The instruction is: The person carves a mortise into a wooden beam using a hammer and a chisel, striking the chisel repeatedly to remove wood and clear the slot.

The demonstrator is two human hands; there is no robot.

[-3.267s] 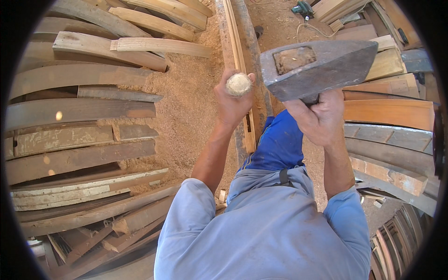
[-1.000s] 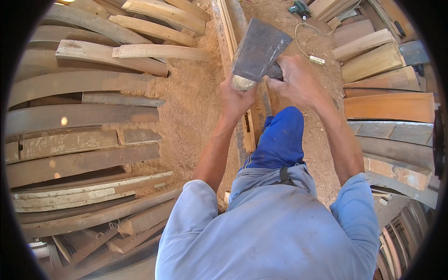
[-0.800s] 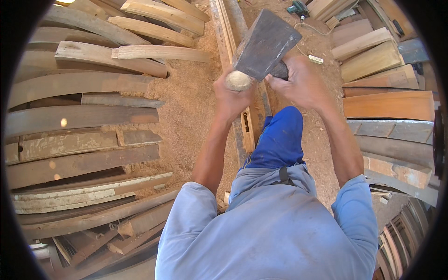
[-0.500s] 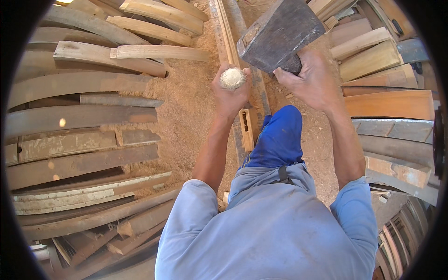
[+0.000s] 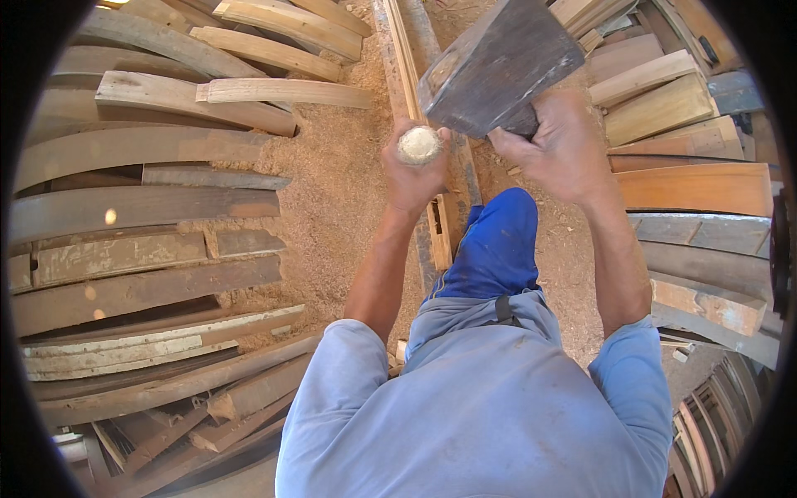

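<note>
Upper centre, I have the left hand (image 5: pixel 415 183) gripping the pale-topped handle (image 5: pixel 418 146), right hand (image 5: pixel 566 148) clasping the mallet (image 5: pixel 505 75); I'd strike squarely (no glancing).

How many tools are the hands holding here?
2: a mallet in the right hand, and a tool with a pale round end in the left hand, its lower part hidden.
</note>
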